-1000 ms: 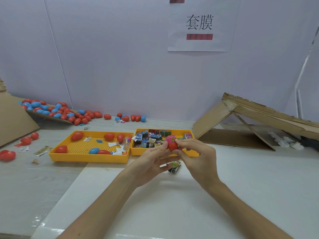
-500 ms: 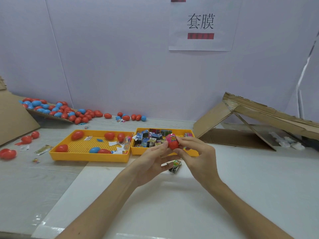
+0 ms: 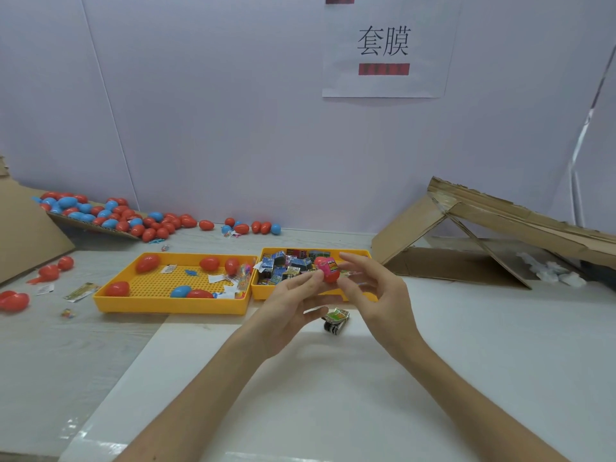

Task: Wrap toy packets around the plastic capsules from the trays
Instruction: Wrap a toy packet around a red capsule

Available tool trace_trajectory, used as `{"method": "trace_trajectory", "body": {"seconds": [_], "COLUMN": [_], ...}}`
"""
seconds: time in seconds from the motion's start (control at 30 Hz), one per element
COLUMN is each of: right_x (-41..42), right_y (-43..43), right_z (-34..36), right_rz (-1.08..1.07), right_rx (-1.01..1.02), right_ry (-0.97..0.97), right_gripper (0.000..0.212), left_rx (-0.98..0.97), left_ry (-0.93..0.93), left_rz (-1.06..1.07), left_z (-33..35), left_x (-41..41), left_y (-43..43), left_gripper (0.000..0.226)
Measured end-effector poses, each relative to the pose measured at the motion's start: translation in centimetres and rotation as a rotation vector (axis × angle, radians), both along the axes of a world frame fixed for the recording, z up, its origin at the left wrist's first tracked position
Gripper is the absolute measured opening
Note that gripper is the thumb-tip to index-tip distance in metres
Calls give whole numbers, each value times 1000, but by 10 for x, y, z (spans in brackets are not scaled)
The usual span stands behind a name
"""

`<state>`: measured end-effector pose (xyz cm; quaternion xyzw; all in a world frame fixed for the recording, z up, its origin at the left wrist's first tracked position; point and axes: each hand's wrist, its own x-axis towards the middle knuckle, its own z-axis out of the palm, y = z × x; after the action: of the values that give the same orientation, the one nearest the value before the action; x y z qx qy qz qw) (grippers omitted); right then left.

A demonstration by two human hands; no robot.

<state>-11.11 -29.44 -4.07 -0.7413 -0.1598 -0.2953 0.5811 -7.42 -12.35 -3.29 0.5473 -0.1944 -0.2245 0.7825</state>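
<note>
one capsule (image 3: 328,274) (red), left hand (image 3: 289,306) pinching

- Pale lilac wall (image 3: 200,111), evenly lit.
- White paper sign (image 3: 426,45) with black characters, fixed high on the wall.
- Grey wood-grain table (image 3: 50,345); glossy white sheet (image 3: 366,395) covers its near part.
- Folded cardboard (image 3: 500,221) stands at right.

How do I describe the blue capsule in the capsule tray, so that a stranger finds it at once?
Of the two yellow trays, take the perforated tray that holds capsules, not packets. Near its front wall lies the blue capsule, beside a red one. It is the only blue capsule there; the others are red.
</note>
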Motion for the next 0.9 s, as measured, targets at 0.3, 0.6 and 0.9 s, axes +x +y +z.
{"method": "trace_trajectory", "body": {"seconds": [0.3, 0.6, 0.9], "right_x": [0, 1, 3], "right_y": [-6, -9, -8], "right_z": [6, 7, 4], "right_rz": [96, 5, 28], "right_rx": [-89, -83, -23], "right_ry": [67, 1, 11], "right_gripper": [44, 29, 14], "left_rx": [64, -59, -80], "left_ry": [-22, 38, 60], "left_rz": [-39, 8, 17], "left_z": [-2, -3, -4], "left_x": [1, 3, 4], "left_y": [1, 1, 2], "left_gripper": [39, 30, 33]}}
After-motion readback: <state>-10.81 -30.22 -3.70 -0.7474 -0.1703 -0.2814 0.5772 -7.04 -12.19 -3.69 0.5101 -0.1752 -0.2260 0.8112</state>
